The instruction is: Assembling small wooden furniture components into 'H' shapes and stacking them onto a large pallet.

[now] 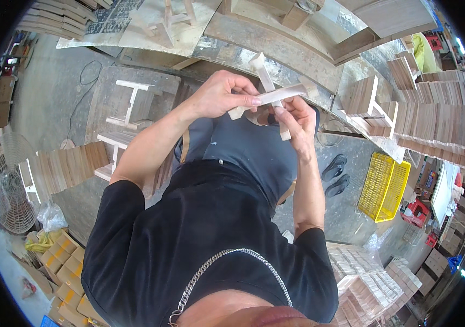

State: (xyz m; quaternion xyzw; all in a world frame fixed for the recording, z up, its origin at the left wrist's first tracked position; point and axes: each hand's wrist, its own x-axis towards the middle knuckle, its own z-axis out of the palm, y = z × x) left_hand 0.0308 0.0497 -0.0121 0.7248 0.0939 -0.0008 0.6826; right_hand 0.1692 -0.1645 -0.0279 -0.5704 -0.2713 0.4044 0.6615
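Note:
Above my lap is a small pale wooden frame of bars that meet and cross, tilted, with one end pointing away from me. My left hand is closed, thumb and fingers pinching the near-left end of a pale flat crosspiece. On the other side, my right hand grips the frame just below that crosspiece, its thumb lying along a bar. My fingers partly hide the joints, and I cannot tell whether the crosspiece is fixed to the frame.
A wooden workbench stands ahead. Similar wooden frames lie on a board at left. Long rows of stacked wooden pieces stand at right, near a yellow plastic basket. Black slippers, fans and cardboard boxes are on the floor.

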